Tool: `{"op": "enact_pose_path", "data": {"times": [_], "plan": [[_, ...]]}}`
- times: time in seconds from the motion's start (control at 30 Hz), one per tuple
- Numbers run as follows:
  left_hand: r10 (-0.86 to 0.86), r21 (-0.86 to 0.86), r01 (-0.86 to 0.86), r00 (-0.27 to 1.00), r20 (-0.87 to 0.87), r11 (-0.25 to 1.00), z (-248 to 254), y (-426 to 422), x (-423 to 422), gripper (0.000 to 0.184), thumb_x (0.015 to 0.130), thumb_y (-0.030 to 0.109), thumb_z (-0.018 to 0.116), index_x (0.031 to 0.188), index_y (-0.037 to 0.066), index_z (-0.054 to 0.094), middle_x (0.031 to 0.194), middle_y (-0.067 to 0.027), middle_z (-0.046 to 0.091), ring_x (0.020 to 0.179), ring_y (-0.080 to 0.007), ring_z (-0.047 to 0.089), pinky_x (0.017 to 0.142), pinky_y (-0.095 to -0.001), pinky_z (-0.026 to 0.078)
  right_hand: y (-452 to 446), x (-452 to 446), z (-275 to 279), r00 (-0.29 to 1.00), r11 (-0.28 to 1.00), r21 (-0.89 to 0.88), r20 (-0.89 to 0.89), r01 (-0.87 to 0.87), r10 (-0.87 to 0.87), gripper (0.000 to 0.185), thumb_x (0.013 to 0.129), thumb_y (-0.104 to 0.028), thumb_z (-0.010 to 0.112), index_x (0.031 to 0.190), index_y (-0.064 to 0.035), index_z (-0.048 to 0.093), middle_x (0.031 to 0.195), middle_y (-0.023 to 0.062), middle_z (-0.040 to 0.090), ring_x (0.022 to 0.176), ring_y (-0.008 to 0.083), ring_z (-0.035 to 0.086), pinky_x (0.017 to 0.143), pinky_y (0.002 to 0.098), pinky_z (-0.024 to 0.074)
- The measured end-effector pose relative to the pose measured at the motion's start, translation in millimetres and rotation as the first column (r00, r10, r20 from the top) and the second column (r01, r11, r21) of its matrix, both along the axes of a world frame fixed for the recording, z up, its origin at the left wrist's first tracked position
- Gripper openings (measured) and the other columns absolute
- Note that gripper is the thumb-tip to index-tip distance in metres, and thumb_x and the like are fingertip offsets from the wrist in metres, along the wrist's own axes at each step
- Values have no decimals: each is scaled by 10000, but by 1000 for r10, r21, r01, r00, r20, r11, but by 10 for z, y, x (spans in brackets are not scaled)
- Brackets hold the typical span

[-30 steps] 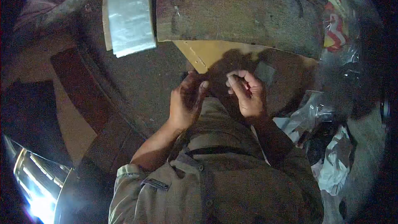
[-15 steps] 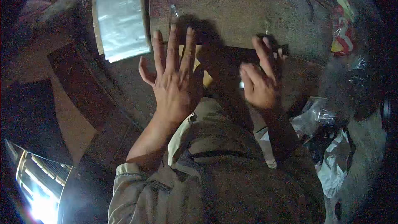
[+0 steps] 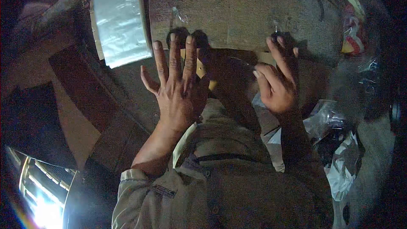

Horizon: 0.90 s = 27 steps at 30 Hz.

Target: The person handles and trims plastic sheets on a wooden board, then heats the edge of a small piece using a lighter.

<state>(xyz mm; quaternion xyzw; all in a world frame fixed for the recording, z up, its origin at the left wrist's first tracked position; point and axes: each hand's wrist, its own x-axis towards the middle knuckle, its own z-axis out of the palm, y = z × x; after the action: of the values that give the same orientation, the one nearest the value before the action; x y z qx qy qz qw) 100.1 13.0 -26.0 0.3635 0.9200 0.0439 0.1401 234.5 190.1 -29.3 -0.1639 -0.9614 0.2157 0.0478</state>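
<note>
My left hand [image 3: 176,89] is held back-up near the edge of the brown board [image 3: 254,12], its fingers spread and straight. The thumb is hidden. Beneath and beside it shows a yellow piece with small dark holes [image 3: 201,68]. My right hand [image 3: 277,82] is to the right, with thumb and forefinger pinched together and the other fingers stretched toward the board. A thin faint line, perhaps thread or wire, leads left from the pinch; what the fingertips hold cannot be made out. Small clear shiny pieces [image 3: 180,16] lie on the board beyond my left fingers.
A silvery plastic-covered sheet or packet [image 3: 121,21] lies at the board's left. Crumpled clear plastic [image 3: 326,116] and a white bag [image 3: 341,169] are at the right, below a red and white wrapper [image 3: 352,36]. A bright light [image 3: 46,212] shines at lower left.
My right hand has moved right and slightly down, keeping its pinch. My left hand has shifted slightly down, fingers still spread. The view has shifted a little.
</note>
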Motion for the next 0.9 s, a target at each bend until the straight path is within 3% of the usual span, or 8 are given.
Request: {"op": "enact_pose_path", "data": {"times": [0.17,0.23,0.37,0.43,0.57,0.77,0.83,0.9], "plan": [[34,77,-38,998,59,996,63,-71,37,712,771,327,636,1405,207,337,1477,-86,247,1362,-355,170,1032,-567,58,-145,49,105,994,964,-262,-88,34,-59,98,778,-55,638,875,-41,635,1109,147,595,1027,310,559,913,398,406],[13,153,-15,1000,19,988,58,-134,79,656,780,271,626,1381,182,378,1441,-111,298,1314,-383,235,1019,-523,144,-245,-6,110,986,837,-545,-110,47,-127,98,800,-41,632,893,-11,631,912,124,635,863,239,600,787,327,460],[-3,261,-6,999,35,965,20,-271,157,602,783,215,611,1353,164,423,1381,-119,369,1265,-385,287,1009,-500,175,-421,-60,36,961,625,-756,17,193,-276,86,827,-48,626,907,-17,625,874,92,627,824,163,596,737,268,459],[24,322,-31,999,26,946,28,-291,201,575,773,186,610,1327,153,460,1309,-120,431,1247,-376,307,1010,-505,172,-491,-126,-17,820,50,-930,294,363,-490,96,852,-68,622,936,-23,614,866,40,614,803,100,575,706,229,443],[0,253,1,1000,-4,968,84,-313,270,575,749,224,625,1300,125,496,1288,-102,470,1256,-332,314,1024,-443,189,-566,-124,-225,786,-22,-947,279,321,-552,168,860,-79,620,1008,-10,577,852,19,623,763,67,567,715,226,454],[-112,261,105,994,13,960,118,-274,340,545,743,275,650,1266,178,534,1266,-59,474,1227,-297,330,940,-431,182,-669,-68,-365,744,234,-937,41,261,-667,219,855,-73,615,1054,-6,553,983,49,603,922,117,559,846,275,445],[-124,260,107,991,52,960,157,-205,354,548,751,294,646,1273,173,527,1280,-69,466,1232,-312,321,953,-444,187,-637,-51,-474,763,15,-980,143,196,-631,245,853,-70,609,1080,-6,544,1040,68,589,973,144,555,872,301,442],[-199,244,172,976,89,954,174,-150,337,556,784,389,615,1283,166,510,1337,-102,418,1243,-369,300,1003,-489,189,-705,-26,-542,730,89,-962,135,259,-670,246,855,-64,602,1086,-8,541,1044,68,589,980,149,557,881,306,440]]}}
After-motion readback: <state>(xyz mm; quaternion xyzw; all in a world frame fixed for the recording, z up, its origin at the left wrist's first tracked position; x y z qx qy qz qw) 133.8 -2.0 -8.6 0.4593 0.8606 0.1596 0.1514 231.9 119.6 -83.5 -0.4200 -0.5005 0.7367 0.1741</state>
